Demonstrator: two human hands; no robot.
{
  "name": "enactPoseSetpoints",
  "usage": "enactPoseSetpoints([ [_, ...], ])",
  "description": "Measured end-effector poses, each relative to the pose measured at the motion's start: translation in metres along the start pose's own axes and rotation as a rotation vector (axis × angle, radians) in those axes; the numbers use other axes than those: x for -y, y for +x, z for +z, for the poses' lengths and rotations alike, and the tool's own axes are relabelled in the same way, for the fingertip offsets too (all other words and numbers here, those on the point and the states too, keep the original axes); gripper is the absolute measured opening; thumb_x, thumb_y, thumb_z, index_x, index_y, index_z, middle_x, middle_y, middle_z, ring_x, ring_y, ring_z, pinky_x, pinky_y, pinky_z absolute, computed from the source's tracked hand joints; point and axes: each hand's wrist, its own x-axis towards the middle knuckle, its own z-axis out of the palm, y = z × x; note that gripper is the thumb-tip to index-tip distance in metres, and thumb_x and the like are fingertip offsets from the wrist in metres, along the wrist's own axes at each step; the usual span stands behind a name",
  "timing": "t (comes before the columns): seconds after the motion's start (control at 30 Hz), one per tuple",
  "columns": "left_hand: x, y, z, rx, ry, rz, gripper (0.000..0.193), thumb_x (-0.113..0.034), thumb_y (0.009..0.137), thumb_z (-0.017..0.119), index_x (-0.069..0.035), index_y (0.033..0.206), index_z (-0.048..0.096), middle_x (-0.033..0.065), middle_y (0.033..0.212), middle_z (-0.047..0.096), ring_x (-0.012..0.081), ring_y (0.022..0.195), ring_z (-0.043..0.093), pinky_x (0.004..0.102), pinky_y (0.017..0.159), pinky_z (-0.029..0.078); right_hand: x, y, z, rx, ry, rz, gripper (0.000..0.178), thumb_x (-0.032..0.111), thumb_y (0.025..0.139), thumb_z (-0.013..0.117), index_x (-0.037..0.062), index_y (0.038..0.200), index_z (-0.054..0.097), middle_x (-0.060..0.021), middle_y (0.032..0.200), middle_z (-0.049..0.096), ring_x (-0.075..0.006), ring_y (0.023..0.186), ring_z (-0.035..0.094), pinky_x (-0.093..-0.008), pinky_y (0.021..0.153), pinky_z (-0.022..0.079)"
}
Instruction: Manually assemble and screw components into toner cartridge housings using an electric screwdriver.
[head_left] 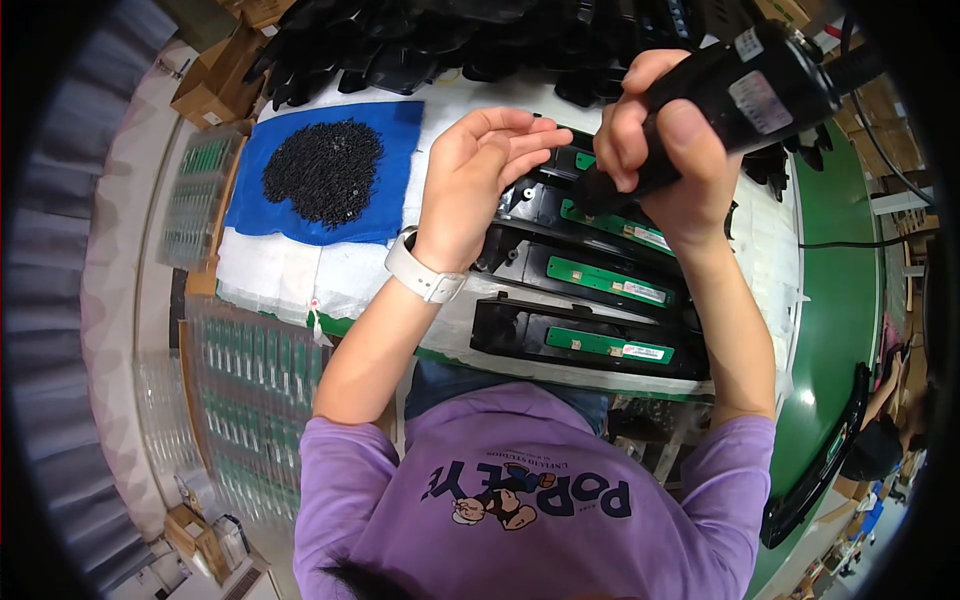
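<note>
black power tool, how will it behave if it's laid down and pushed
The power tool is probably fairly heavy, being thick enough to fill the right hand. With rounded sides, it would likely roll, though the cable at its rear may check that.

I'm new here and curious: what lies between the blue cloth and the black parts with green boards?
White table covering, partly hidden by the left hand and white watch; the head view shows it.

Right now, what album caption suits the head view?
Right hand grips a black tool above green circuit boards, left hand nearby.
</note>
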Motion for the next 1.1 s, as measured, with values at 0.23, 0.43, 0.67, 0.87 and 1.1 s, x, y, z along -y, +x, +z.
enactPoseSetpoints([
  [0.23,0.000,-0.001,0.002,-0.005,-0.033,0.009,0.019,-0.003,0.092,0.031,0.005,0.104,0.044,0.0214,0.103,0.058,0.0274,0.095,0.062,0.0306,0.083,0.050,-0.006,-0.001,0.003,0.014,-0.036,-0.006,0.018,0.011,0.079,0.063,-0.0041,0.085,0.056,-0.0031,0.052,0.051,-0.0094,0.041,0.047,-0.0212,0.041,0.037],
  [0.43,0.004,0.000,-0.004,-0.009,-0.013,-0.024,0.019,-0.013,0.096,0.035,0.002,0.103,0.044,0.0159,0.086,0.060,0.0163,0.066,0.058,0.0245,0.060,0.047,-0.004,0.000,0.007,0.138,-0.329,0.137,0.028,0.024,0.079,0.058,0.0016,0.088,0.043,-0.0041,0.053,0.044,-0.0118,0.041,0.041,-0.0240,0.041,0.035],
  [0.67,0.000,0.000,-0.008,0.065,-0.014,-0.074,0.018,-0.018,0.096,0.042,-0.002,0.098,0.049,0.0019,0.063,0.054,0.0040,0.047,0.040,0.0163,0.043,0.030,-0.011,-0.001,0.012,0.129,-0.307,0.099,0.025,0.017,0.077,0.063,0.0010,0.084,0.045,-0.0043,0.053,0.046,-0.0114,0.041,0.042,-0.0227,0.040,0.035],
  [0.87,0.004,-0.001,-0.001,-0.002,0.028,-0.084,0.013,-0.013,0.092,0.050,0.000,0.095,0.051,0.0049,0.069,0.058,0.0075,0.050,0.048,0.0187,0.047,0.037,-0.004,0.000,0.010,0.160,-0.323,0.117,0.027,0.019,0.078,0.063,0.0001,0.088,0.046,-0.0039,0.054,0.046,-0.0113,0.041,0.043,-0.0232,0.041,0.036],
  [1.1,0.002,-0.004,0.004,0.117,0.093,-0.063,0.017,-0.015,0.091,0.055,0.001,0.096,0.058,0.0099,0.083,0.065,0.0100,0.067,0.059,0.0195,0.060,0.047,0.045,0.011,-0.025,0.184,0.174,-0.144,0.053,0.049,0.084,0.049,0.0021,0.110,0.050,0.0021,0.065,0.044,-0.0100,0.052,0.041,-0.0285,0.061,0.035],
])
